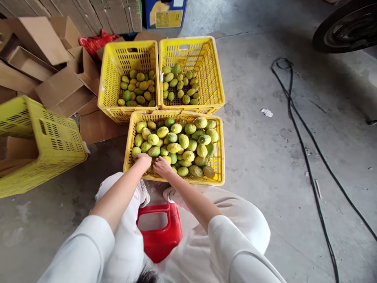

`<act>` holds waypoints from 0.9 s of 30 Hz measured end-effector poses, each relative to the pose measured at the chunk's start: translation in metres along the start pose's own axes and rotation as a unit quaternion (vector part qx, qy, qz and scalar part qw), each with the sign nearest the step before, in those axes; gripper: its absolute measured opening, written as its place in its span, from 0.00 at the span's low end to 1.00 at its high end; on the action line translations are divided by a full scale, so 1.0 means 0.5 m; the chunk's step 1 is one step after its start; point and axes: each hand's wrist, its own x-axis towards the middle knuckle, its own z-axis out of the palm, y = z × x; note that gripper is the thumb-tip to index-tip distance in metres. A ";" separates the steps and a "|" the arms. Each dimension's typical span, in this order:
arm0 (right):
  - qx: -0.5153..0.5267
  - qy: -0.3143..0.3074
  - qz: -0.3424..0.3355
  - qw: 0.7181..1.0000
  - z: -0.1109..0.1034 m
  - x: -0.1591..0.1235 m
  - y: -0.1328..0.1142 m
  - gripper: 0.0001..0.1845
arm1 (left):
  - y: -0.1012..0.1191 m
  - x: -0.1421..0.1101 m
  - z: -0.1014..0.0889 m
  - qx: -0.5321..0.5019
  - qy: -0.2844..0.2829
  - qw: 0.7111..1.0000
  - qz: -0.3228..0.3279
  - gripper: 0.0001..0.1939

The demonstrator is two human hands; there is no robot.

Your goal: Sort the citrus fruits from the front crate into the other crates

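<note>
Green and yellow lemons (174,147) fill the near yellow crate (222,157), which sits in front of my feet. At its front left corner, my left hand (143,160) reaches down among the fruit with curled fingers. Close beside it on the right, my right hand (161,166) is also closed, its fingertips turned down into the crate. The backs of both hands hide whatever is in their fingers. A greenish lemon (154,151) lies just beyond the gap between the hands.
Behind stand two deeper yellow crates, left (108,74) and right (216,72), each partly filled with lemons. A tilted yellow crate (59,133) and cardboard boxes (63,88) crowd the left. A red stool (161,239) is beneath me. Black cable (306,157) crosses the floor at right.
</note>
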 end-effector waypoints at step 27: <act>0.863 0.253 0.128 0.419 -0.262 -0.162 0.028 0.27 | 0.172 -0.121 -0.149 -0.501 0.222 0.834 0.069 0.21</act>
